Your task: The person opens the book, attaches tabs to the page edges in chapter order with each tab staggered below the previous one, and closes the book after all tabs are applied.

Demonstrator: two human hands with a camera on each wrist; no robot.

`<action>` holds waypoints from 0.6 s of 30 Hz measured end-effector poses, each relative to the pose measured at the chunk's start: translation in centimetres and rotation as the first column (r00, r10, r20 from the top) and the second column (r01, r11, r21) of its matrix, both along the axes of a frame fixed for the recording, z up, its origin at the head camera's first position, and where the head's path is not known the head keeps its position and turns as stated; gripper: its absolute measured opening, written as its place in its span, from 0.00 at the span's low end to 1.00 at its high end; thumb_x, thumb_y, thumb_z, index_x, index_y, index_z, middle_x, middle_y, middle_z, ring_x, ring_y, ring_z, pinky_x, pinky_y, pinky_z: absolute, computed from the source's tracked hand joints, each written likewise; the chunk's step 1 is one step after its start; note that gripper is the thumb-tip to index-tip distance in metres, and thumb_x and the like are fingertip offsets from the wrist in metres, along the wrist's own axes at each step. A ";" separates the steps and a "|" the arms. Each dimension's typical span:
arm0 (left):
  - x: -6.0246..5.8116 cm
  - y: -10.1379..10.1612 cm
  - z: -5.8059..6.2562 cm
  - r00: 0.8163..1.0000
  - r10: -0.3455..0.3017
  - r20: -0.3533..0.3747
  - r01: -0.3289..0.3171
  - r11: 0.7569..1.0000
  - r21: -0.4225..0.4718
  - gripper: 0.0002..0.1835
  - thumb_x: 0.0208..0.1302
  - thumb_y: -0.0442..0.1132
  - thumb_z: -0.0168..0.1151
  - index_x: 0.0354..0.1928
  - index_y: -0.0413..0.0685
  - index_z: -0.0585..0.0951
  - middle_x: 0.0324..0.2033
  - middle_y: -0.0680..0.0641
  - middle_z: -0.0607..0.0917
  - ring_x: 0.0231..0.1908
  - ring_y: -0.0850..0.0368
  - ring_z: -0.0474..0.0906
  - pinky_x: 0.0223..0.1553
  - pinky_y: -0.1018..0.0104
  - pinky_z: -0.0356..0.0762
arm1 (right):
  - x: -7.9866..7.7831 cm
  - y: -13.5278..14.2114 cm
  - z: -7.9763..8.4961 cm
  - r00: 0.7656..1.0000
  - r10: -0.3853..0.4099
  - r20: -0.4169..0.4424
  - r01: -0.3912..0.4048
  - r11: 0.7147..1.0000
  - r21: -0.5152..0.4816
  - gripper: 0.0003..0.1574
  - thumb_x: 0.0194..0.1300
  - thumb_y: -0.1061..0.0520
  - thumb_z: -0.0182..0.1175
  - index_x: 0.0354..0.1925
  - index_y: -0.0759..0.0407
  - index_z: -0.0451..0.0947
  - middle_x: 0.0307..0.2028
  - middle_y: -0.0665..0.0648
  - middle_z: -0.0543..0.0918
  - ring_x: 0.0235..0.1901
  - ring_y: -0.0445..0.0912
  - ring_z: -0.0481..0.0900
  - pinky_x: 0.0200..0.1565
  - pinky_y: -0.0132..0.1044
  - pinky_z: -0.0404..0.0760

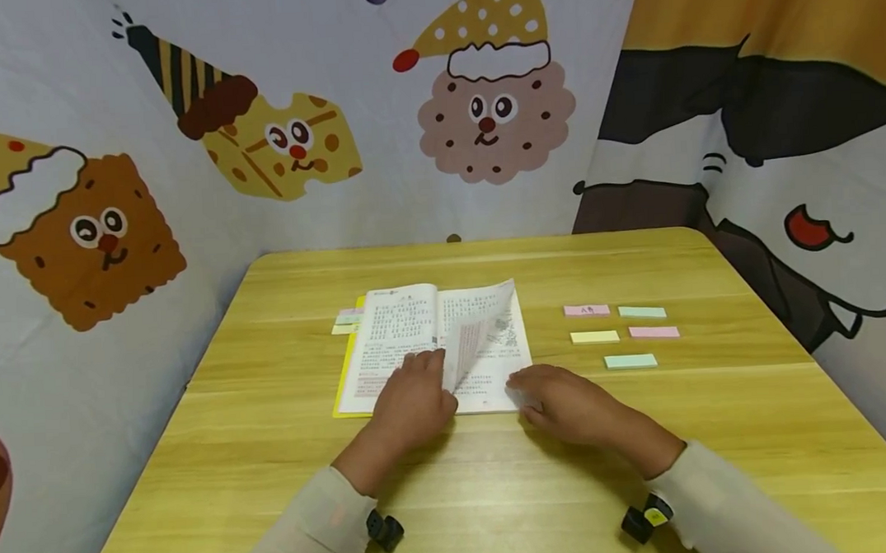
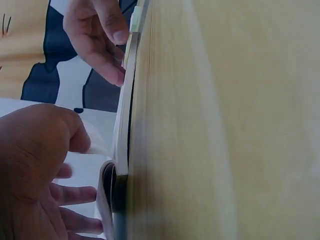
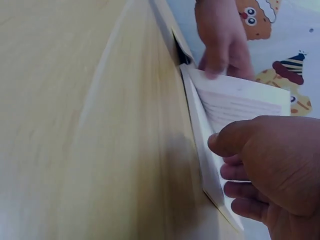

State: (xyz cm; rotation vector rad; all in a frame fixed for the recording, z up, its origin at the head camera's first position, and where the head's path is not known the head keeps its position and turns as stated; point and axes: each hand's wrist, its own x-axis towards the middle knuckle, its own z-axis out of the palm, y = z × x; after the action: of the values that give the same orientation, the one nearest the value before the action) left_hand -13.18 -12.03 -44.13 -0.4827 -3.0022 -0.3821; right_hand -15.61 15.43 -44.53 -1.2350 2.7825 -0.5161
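Note:
An open book (image 1: 400,311) with a yellow cover lies on the table, printed text on its pages. One page (image 1: 483,337) on its right half stands partly lifted and curls toward the spine. My left hand (image 1: 416,397) rests on the lower left page near the spine, its thumb close to the lifted page's lower edge; in the left wrist view this hand (image 2: 35,170) has extended fingers. At the lower right corner, my right hand (image 1: 567,403) touches the book with loosely bent fingers. The right wrist view shows the lifted page (image 3: 245,97) beyond the right hand (image 3: 280,165).
Right of the book lie several paper strips: a pink one (image 1: 586,311) with writing, a yellow one (image 1: 594,337), another pink one (image 1: 654,332) and green ones (image 1: 631,361). Coloured tabs (image 1: 347,319) stick out at the book's left edge. A patterned curtain (image 1: 395,204) hangs behind the wooden table (image 1: 273,457).

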 end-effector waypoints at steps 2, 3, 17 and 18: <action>-0.1 -0.1 -0.1 0.999 0.037 0.004 -0.038 0.999 0.025 0.34 0.70 0.49 0.59 0.70 0.35 0.68 0.59 0.36 0.80 0.55 0.40 0.79 0.53 0.47 0.79 | -0.2 -0.5 -0.1 1.000 0.030 0.003 -0.030 0.999 0.014 0.27 0.69 0.57 0.67 0.62 0.67 0.78 0.59 0.62 0.82 0.62 0.57 0.77 0.64 0.53 0.72; -0.1 -0.1 -0.1 0.998 0.057 0.007 -0.057 0.998 0.026 0.36 0.71 0.52 0.59 0.72 0.36 0.66 0.58 0.36 0.80 0.54 0.40 0.80 0.51 0.48 0.80 | -0.3 -0.7 -0.1 0.999 0.040 -0.002 -0.039 0.999 0.022 0.27 0.68 0.57 0.67 0.62 0.67 0.78 0.59 0.62 0.82 0.61 0.57 0.77 0.64 0.53 0.73; -0.1 -0.5 -0.3 0.971 0.189 -0.150 -0.159 0.968 0.192 0.52 0.66 0.44 0.70 0.80 0.41 0.46 0.66 0.30 0.68 0.54 0.37 0.78 0.38 0.51 0.84 | 0.0 -1.3 0.5 0.999 0.029 -0.026 -0.026 0.996 0.084 0.25 0.66 0.54 0.69 0.58 0.64 0.83 0.58 0.60 0.83 0.60 0.56 0.79 0.62 0.51 0.75; -0.1 -0.6 -0.4 0.964 0.192 -0.183 -0.158 0.969 0.189 0.54 0.64 0.42 0.71 0.81 0.42 0.45 0.69 0.28 0.63 0.58 0.33 0.74 0.37 0.51 0.84 | 0.1 -1.3 0.5 0.999 0.025 -0.020 -0.023 0.996 0.086 0.24 0.66 0.54 0.69 0.57 0.64 0.83 0.58 0.60 0.83 0.60 0.56 0.79 0.62 0.51 0.75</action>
State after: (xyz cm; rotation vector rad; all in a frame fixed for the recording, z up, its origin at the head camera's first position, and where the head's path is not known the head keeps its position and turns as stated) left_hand -13.26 -12.58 -44.50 -0.2221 -2.7578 -0.5385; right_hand -15.56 14.17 -44.00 -1.2612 2.7717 -0.3805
